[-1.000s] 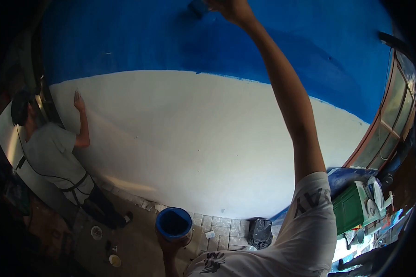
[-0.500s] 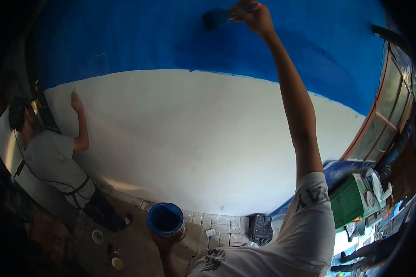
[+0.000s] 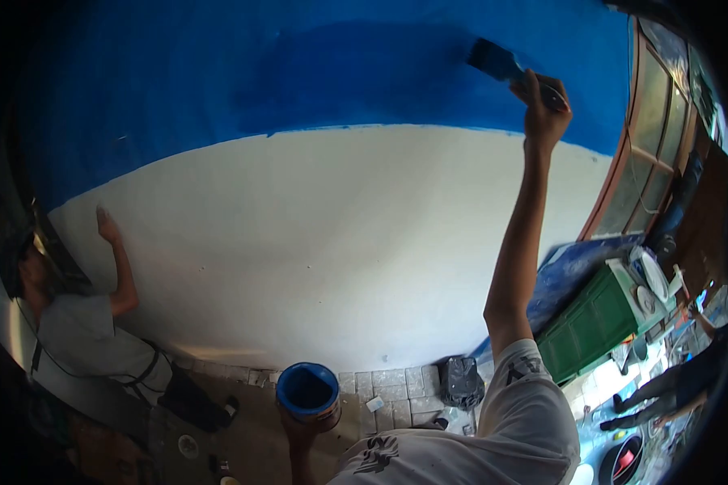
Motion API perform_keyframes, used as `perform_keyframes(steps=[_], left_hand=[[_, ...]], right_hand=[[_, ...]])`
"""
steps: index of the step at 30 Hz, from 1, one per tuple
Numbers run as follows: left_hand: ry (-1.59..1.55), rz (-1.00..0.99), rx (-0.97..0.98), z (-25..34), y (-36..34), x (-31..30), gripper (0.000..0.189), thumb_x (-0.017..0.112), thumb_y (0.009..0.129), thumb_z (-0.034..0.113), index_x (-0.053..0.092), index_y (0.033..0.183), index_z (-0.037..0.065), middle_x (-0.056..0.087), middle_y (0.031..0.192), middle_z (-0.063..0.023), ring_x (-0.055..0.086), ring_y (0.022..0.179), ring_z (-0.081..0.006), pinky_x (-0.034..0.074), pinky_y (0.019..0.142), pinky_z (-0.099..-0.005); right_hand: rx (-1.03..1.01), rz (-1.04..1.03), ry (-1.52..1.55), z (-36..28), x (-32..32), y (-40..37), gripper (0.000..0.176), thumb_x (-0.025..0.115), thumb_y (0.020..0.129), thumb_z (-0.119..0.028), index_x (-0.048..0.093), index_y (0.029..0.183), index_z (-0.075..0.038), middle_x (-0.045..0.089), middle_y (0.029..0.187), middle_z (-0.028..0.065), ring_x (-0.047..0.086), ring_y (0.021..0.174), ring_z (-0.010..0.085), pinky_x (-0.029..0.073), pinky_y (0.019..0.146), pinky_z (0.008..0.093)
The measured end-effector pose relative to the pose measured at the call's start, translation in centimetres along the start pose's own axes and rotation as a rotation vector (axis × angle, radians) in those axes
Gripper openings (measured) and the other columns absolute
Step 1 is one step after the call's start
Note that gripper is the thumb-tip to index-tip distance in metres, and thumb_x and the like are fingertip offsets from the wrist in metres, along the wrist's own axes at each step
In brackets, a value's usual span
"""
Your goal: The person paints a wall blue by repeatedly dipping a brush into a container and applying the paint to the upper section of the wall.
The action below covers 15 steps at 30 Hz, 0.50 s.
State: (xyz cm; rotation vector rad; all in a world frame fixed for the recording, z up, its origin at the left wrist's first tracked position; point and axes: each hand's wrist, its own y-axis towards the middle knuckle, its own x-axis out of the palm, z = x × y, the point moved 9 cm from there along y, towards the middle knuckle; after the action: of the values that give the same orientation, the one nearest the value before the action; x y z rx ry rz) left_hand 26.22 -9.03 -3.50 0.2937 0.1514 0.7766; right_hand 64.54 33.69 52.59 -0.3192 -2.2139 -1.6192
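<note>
My right hand [image 3: 548, 113] is closed around the handle of a wide paintbrush [image 3: 495, 60], raised high at the right. The dark bristles point up and left against the blue upper part of the wall [image 3: 340, 77]. Below a wavy edge, the lower wall [image 3: 340, 210] is white. Low in the view, my left hand [image 3: 299, 428] grips a paint bucket [image 3: 309, 392] by its side. The bucket is upright, its rim and inside coated blue; its paint level is too dark to make out. Some left-hand fingers are hidden behind the bucket.
At the left, another person [image 3: 97, 323] reaches a hand to the white wall. A black plastic bag [image 3: 462, 381] lies on the paving at the wall's foot. To the right are a green cabinet [image 3: 586, 323], a framed window [image 3: 651, 137] and a further person [image 3: 687, 372].
My right hand has moved the brush right and somewhat down in view. A darker wet-looking blue patch shows left of it. The view has shifted; my left hand still holds the bucket.
</note>
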Motion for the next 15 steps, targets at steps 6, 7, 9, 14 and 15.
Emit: perform_keyframes(steps=[6, 7, 9, 14, 15], left_hand=[[-0.018, -0.092, 0.073, 2.5, 2.6, 4.6, 0.119, 0.107, 0.053, 0.024, 0.04, 0.149, 0.006, 0.057, 0.138, -0.0129, 0.06, 0.126, -0.0268, 0.051, 0.106, -0.0443], [-0.046, -0.107, 0.098, 2.6, 2.7, 5.0, 0.118, 0.107, 0.054, 0.024, 0.04, 0.149, 0.007, 0.057, 0.139, -0.0132, 0.061, 0.126, -0.0269, 0.052, 0.106, -0.0444], [-0.066, -0.123, 0.101, 2.6, 2.4, 5.7, 0.118, 0.107, 0.054, 0.024, 0.04, 0.149, 0.007, 0.057, 0.138, -0.0131, 0.061, 0.126, -0.0267, 0.052, 0.106, -0.0443], [-0.091, -0.107, 0.055, 2.7, 1.4, 6.3, 0.118, 0.107, 0.053, 0.024, 0.04, 0.149, 0.007, 0.057, 0.138, -0.0127, 0.061, 0.125, -0.0265, 0.052, 0.106, -0.0441], [-0.093, -0.095, 0.035, 2.5, 1.0, 5.9, 0.118, 0.107, 0.053, 0.024, 0.04, 0.149, 0.007, 0.057, 0.138, -0.0126, 0.061, 0.125, -0.0264, 0.052, 0.106, -0.0441]], right_hand=[[0.081, -0.185, 0.146, 0.8, 7.4, -6.0, 0.022, 0.079, 0.097, -0.017, 0.073, 0.103, 0.004, 0.079, 0.087, 0.0164, 0.079, 0.078, 0.022, 0.065, 0.071, 0.0318], [0.112, -0.23, 0.195, 0.8, 9.3, -7.2, 0.022, 0.078, 0.098, -0.017, 0.072, 0.103, 0.004, 0.079, 0.085, 0.0156, 0.079, 0.078, 0.022, 0.065, 0.071, 0.0313], [0.198, -0.321, 0.232, 2.0, 12.2, -9.4, 0.021, 0.077, 0.099, -0.016, 0.071, 0.101, 0.004, 0.078, 0.087, 0.0155, 0.079, 0.078, 0.0216, 0.065, 0.072, 0.0313], [0.273, -0.322, 0.208, 5.5, 11.9, -11.6, 0.02, 0.077, 0.098, -0.014, 0.07, 0.1, 0.005, 0.078, 0.088, 0.0154, 0.078, 0.079, 0.0211, 0.065, 0.073, 0.0311], [0.255, -0.291, 0.162, 6.1, 10.6, -11.4, 0.018, 0.077, 0.098, -0.013, 0.07, 0.1, 0.005, 0.078, 0.086, 0.015, 0.078, 0.078, 0.0206, 0.065, 0.072, 0.0308]])
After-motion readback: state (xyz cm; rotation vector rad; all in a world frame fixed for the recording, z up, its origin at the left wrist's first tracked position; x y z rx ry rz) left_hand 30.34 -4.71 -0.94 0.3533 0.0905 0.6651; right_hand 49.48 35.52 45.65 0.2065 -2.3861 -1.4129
